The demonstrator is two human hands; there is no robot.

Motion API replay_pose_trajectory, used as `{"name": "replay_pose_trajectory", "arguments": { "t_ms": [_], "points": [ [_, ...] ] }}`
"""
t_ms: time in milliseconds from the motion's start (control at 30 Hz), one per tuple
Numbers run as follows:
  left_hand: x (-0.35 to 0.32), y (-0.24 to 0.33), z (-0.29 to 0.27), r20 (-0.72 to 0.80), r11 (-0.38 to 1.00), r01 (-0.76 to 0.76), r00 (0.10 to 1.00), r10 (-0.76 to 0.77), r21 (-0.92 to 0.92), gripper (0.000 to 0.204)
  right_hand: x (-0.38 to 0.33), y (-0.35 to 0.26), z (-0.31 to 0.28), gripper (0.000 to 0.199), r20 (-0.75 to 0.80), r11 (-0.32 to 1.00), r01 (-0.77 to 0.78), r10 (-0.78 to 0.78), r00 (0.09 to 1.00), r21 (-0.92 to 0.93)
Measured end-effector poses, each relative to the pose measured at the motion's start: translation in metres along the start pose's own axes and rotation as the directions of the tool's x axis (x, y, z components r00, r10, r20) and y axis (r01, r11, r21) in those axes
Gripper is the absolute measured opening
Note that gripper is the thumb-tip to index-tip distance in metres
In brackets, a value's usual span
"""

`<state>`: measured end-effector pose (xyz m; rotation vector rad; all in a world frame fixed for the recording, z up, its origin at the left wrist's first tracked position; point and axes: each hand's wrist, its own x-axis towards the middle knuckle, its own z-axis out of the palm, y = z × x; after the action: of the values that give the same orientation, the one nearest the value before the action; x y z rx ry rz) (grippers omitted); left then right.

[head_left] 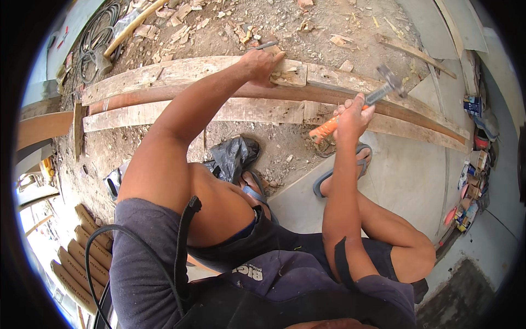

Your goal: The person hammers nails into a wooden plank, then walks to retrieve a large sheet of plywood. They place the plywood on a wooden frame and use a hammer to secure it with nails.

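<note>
Right hand: fist closed round the hammer's orange handle, head raised above the planks.
Left hand: fingers pinched on a chisel, tip at the planks' far edge.
Arms: both stretched forward, left across the planks.
Wood block: on the planks, touching the left hand.
Room: bare concrete right of the planks; rubble beyond.

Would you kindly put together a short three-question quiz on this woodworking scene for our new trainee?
1. True or false: the right hand grips a hammer by its orange handle.
2. What does the left hand press on? A) a coiled cable B) a small wooden block on the planks C) a sandal
3. Fill in: the hammer's head is raised ____ the planks.

Key: 1 true; 2 B; 3 above.
</note>
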<state>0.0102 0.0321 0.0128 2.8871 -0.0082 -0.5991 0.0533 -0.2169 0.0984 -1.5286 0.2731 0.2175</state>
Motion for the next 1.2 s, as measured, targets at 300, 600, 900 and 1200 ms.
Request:
{"name": "replay_pose_trajectory", "arguments": {
  "t_ms": [300, 600, 900, 1200],
  "points": [
    [0.001, 0.0, 0.001, -0.001, 1.0, -0.003, 1.0, 0.003, 0.001, 0.108, 0.01, 0.021, -0.005, 0.017, 0.281, 0.914, -0.135, 0.254, 0.926, -0.383],
    [0.007, 0.001, 0.001, -0.02, 0.998, -0.053, 0.998, 0.053, -0.019, 0.104, 0.017, 0.047, -0.009, 0.02, 0.296, 0.791, -0.031, 0.264, 0.918, -0.611],
    [0.004, 0.008, -0.007, 0.01, 1.0, -0.016, 1.0, 0.016, 0.0, 0.108, 0.024, 0.066, -0.017, 0.018, 0.204, 0.86, 0.123, -0.022, 0.979, -0.496],
    [0.006, 0.004, 0.003, -0.047, 0.999, -0.007, 0.999, 0.006, -0.032, 0.112, 0.111, -0.066, -0.019, 0.025, 0.525, 0.451, 0.418, 0.14, 0.84, -0.789]
  ]
}}
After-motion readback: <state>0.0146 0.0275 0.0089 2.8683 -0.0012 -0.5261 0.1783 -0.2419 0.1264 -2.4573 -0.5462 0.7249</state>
